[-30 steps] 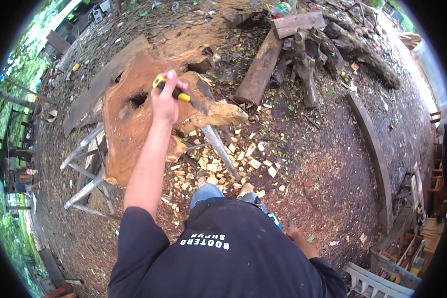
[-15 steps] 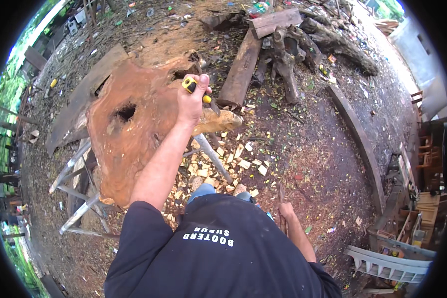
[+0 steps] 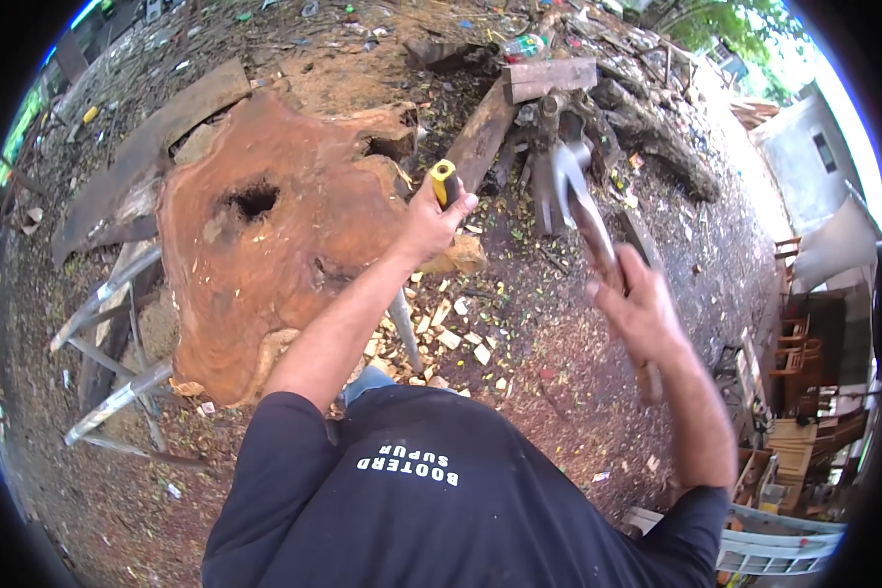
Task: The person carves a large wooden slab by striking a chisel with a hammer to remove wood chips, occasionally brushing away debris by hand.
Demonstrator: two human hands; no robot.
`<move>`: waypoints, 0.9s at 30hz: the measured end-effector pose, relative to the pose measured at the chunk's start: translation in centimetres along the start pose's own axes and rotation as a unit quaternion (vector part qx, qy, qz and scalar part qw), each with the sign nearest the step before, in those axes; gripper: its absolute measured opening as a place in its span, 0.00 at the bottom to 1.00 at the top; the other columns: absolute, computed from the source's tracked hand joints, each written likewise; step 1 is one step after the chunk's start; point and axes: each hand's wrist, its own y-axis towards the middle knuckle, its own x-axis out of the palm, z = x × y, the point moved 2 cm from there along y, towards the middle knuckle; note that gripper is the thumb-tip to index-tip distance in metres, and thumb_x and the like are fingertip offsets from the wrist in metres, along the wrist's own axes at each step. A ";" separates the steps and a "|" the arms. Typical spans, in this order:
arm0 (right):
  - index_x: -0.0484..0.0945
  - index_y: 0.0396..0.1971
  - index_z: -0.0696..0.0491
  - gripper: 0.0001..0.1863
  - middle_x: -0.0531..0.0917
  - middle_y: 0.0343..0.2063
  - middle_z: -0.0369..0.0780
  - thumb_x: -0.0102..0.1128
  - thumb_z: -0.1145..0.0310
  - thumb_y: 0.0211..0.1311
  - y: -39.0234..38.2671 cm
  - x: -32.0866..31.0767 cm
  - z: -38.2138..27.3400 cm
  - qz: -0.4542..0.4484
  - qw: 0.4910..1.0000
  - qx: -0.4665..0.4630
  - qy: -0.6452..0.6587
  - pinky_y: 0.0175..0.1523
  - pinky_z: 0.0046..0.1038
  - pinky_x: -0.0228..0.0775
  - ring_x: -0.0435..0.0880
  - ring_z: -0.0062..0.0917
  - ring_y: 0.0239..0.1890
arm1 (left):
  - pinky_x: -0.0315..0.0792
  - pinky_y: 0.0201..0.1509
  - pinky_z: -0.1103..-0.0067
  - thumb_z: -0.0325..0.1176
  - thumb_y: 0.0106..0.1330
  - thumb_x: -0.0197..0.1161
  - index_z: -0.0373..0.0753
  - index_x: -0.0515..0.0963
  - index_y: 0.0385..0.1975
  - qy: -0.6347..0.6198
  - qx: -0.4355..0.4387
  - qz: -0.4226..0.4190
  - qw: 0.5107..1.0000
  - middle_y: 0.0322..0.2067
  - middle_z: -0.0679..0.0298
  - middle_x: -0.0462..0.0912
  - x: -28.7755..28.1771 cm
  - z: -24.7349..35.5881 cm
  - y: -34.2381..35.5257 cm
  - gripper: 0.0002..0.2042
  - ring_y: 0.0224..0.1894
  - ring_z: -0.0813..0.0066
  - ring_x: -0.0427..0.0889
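Observation:
My left hand [image 3: 431,225] is closed around the yellow and black handle of a chisel [image 3: 443,176], held upright at the right edge of a large reddish-brown wood slab [image 3: 250,284]. The chisel's blade is hidden below the hand. To the right, my right hand [image 3: 642,306] grips the wooden handle of a claw hammer [image 3: 588,218]. Its metal head is raised, slightly blurred, and apart from the chisel. The slab has an irregular outline and a dark hole, and a pale, chipped stretch of its edge lies under my left hand.
Pale metal legs [image 3: 118,294] stand under the slab. Wood chips [image 3: 448,338] litter the ground by my legs. Beyond lie a squared wood block [image 3: 551,78] and several logs [image 3: 657,132]. Wooden furniture [image 3: 796,446] and a grey plastic piece [image 3: 784,539] are at the right.
My right hand has risen from low by my side, bringing the hammer up into view. My left hand with the chisel has shifted right and nearer along the slab's edge.

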 end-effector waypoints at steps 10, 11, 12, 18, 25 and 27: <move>0.76 0.46 0.53 0.19 0.74 0.20 0.30 0.61 0.55 0.64 2.6 -10.4 -20.4 0.253 0.906 -0.331 0.074 0.21 0.21 0.64 0.70 0.14 0.15 | 0.70 0.41 0.80 0.35 0.66 0.68 0.42 0.73 0.35 0.049 -0.021 0.035 0.998 0.27 0.74 0.72 -2.1 -0.4 0.1 0.10 0.32 0.83 0.71; 0.75 0.47 0.54 0.20 0.74 0.20 0.30 0.60 0.53 0.64 3.4 -8.1 -20.8 0.254 0.920 -0.279 0.103 0.21 0.23 0.66 0.71 0.16 0.15 | 0.70 0.41 0.80 0.35 0.66 0.68 0.42 0.73 0.35 0.049 -0.020 0.040 0.998 0.27 0.74 0.72 -2.3 -0.5 -0.1 0.10 0.32 0.83 0.71; 0.72 0.49 0.53 0.20 0.76 0.19 0.34 0.57 0.55 0.65 4.4 -4.5 -19.4 0.214 0.945 -0.234 0.081 0.22 0.33 0.70 0.76 0.25 0.18 | 0.71 0.42 0.79 0.36 0.66 0.69 0.42 0.73 0.36 0.055 -0.024 0.035 0.998 0.28 0.73 0.74 -2.1 -0.7 0.0 0.11 0.33 0.82 0.72; 0.72 0.43 0.63 0.16 0.83 0.29 0.54 0.52 0.67 0.59 8.4 -0.1 -13.6 -0.074 0.932 -0.099 -0.340 0.44 0.44 0.80 0.86 0.45 0.34 | 0.73 0.47 0.73 0.38 0.64 0.68 0.39 0.72 0.44 0.097 0.007 0.025 0.995 0.32 0.64 0.81 -0.6 -0.1 0.5 0.15 0.38 0.70 0.80; 0.77 0.45 0.52 0.13 0.73 0.19 0.30 0.60 0.63 0.63 5.9 -8.5 -19.9 0.257 0.917 -0.301 -0.040 0.22 0.17 0.59 0.70 0.13 0.17 | 0.75 0.46 0.71 0.40 0.64 0.68 0.37 0.74 0.43 0.079 0.020 0.034 0.996 0.35 0.57 0.85 -1.7 -0.4 0.1 0.16 0.39 0.64 0.85; 0.78 0.45 0.53 0.14 0.72 0.20 0.29 0.61 0.64 0.63 5.5 -11.4 -21.1 0.277 0.886 -0.368 0.056 0.22 0.15 0.58 0.69 0.11 0.16 | 0.75 0.46 0.71 0.40 0.64 0.68 0.37 0.74 0.43 0.100 0.005 0.030 0.995 0.35 0.58 0.85 -2.4 -0.4 -0.1 0.16 0.39 0.65 0.85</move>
